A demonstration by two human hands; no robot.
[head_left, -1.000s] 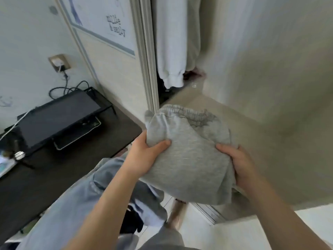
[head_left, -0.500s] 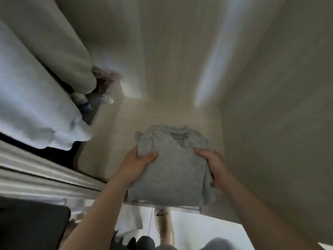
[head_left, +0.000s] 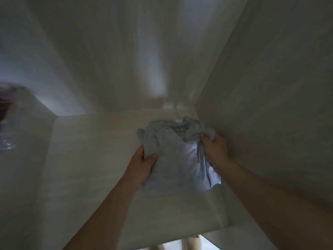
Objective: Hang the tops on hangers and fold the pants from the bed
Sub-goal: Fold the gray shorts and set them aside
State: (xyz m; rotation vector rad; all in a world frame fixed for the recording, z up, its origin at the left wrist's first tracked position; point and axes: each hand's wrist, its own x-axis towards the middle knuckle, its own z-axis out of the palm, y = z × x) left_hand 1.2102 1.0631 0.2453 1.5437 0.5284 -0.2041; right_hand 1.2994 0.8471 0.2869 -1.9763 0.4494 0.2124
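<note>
Grey pants (head_left: 171, 159) grasped by left hand (head_left: 144, 163), right hand (head_left: 214, 150); near right wall (head_left: 261, 105), left wall (head_left: 23, 177) well apart.

- Pale wood-grain shelf (head_left: 86, 159) fills the lower half of the view, a flat board running back to the rear panel (head_left: 126, 60).
- On the right, the board meets a side wall (head_left: 270, 105).
- Folded grey pants (head_left: 167, 159) are on the shelf, tucked toward the back right corner, just beside that side wall.
- Their gathered waistband end points at the rear panel.
- The left part of the pants looks flat on the board, while the right side is bunched up and rumpled.
- The shelf's front lip cuts across the bottom of the view.
</note>
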